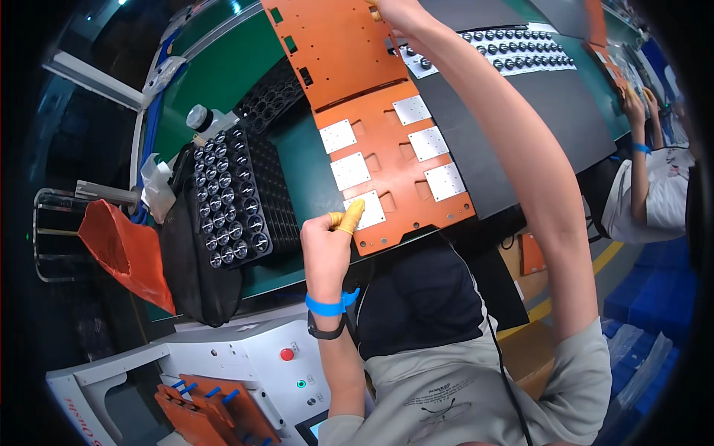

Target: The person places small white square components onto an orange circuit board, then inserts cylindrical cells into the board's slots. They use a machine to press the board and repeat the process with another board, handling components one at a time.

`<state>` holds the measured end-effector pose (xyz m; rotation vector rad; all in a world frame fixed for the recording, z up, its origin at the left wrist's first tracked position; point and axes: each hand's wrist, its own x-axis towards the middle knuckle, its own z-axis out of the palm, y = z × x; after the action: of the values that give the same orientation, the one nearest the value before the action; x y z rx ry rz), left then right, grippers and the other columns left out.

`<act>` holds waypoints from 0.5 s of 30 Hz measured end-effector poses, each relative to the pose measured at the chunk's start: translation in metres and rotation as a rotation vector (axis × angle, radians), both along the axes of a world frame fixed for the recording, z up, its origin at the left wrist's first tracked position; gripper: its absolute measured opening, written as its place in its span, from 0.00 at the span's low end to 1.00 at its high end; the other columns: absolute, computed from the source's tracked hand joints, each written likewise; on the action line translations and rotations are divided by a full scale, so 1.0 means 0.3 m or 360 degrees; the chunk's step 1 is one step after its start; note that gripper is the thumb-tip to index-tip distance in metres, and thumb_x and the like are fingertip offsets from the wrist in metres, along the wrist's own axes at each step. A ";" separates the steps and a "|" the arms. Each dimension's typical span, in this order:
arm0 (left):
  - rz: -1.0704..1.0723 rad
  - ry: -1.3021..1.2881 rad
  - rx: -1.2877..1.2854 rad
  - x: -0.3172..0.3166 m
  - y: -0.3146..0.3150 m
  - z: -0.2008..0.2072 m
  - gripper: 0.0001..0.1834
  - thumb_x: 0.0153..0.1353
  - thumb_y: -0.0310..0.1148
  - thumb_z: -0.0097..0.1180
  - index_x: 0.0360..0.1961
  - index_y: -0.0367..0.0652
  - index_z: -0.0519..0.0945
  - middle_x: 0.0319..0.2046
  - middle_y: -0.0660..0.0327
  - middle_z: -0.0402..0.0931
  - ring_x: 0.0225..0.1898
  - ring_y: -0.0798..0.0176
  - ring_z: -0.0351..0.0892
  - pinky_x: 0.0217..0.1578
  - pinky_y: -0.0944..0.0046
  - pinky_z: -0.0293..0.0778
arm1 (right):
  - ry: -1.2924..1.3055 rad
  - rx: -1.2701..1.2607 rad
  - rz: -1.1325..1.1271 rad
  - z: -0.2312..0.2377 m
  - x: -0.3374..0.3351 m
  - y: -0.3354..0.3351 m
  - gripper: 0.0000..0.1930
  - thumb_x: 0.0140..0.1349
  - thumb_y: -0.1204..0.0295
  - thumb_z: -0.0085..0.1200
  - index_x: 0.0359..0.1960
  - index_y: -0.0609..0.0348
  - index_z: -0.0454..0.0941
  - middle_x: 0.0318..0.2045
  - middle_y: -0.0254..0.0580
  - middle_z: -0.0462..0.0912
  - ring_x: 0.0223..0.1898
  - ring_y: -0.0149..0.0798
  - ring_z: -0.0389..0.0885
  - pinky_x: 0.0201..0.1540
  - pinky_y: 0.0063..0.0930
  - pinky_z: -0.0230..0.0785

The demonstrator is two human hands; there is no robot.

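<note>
Six white plates (350, 171) on an orange fixture (390, 160); left hand (327, 241) touches the near-left one, grip unclear; right hand (404, 16) grips the far lid (335, 56).

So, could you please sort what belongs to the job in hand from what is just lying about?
In use:
orange board, right hand at its far end
white plates, left hand on one

Probably just lying about:
orange bag
clear plastic bag
bottle

The orange fixture (388, 165) looks like smooth plastic with a soft sheen; the white plates (350, 172) on it look flat and matt. The black tray (272, 195) seems plastic, its round caps (249, 206) glossy. The shirt (476, 379) is matt cloth.
</note>
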<state>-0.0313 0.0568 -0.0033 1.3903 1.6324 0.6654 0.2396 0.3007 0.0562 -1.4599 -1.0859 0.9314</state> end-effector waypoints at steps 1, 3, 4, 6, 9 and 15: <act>-0.0003 -0.0016 0.0035 0.006 0.002 -0.003 0.23 0.62 0.39 0.67 0.28 0.23 0.80 0.12 0.55 0.61 0.21 0.70 0.55 0.20 0.60 0.61 | -0.0103 0.0198 -0.0164 0.007 -0.013 -0.023 0.25 0.65 0.48 0.57 0.34 0.64 0.80 0.23 0.35 0.77 0.19 0.29 0.70 0.23 0.27 0.63; 0.0006 0.0001 0.0024 0.003 0.000 -0.007 0.23 0.62 0.40 0.67 0.28 0.23 0.80 0.12 0.55 0.61 0.21 0.70 0.55 0.20 0.60 0.61 | -0.0184 0.0236 0.0044 0.064 -0.003 -0.131 0.24 0.65 0.49 0.58 0.37 0.64 0.80 0.25 0.35 0.78 0.20 0.28 0.71 0.24 0.26 0.64; -0.0002 0.0006 0.0025 0.011 0.004 -0.006 0.23 0.61 0.40 0.67 0.28 0.23 0.80 0.12 0.55 0.61 0.21 0.70 0.55 0.20 0.60 0.61 | -0.0229 0.0259 0.0136 0.120 -0.001 -0.213 0.24 0.65 0.49 0.58 0.39 0.63 0.80 0.26 0.35 0.78 0.20 0.27 0.71 0.24 0.25 0.64; 0.0049 0.0120 -0.0006 -0.022 -0.013 -0.016 0.25 0.61 0.41 0.68 0.26 0.23 0.80 0.12 0.55 0.61 0.21 0.70 0.54 0.20 0.60 0.62 | -0.0193 0.0416 0.0277 0.189 -0.095 -0.370 0.23 0.65 0.49 0.59 0.40 0.62 0.80 0.28 0.36 0.80 0.21 0.26 0.72 0.25 0.23 0.66; 0.0012 0.0173 0.0053 -0.014 -0.018 -0.013 0.26 0.61 0.42 0.67 0.24 0.23 0.78 0.11 0.54 0.60 0.21 0.68 0.54 0.21 0.59 0.62 | -0.0377 0.1136 0.0206 0.119 -0.075 -0.502 0.13 0.66 0.66 0.61 0.45 0.63 0.80 0.36 0.40 0.86 0.37 0.34 0.84 0.45 0.30 0.77; 0.0046 -0.0257 -0.0121 -0.017 -0.030 0.030 0.29 0.72 0.43 0.54 0.17 0.31 0.73 0.10 0.68 0.60 0.13 0.76 0.59 0.14 0.65 0.56 | -0.1170 0.1074 0.0385 -0.022 -0.019 -0.863 0.26 0.39 0.87 0.59 0.46 0.59 0.83 0.45 0.43 0.86 0.55 0.51 0.80 0.63 0.48 0.69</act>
<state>-0.0364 0.0479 0.0057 1.2285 1.5366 0.7065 0.2339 0.0417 0.0496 -1.1062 -1.9172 0.0954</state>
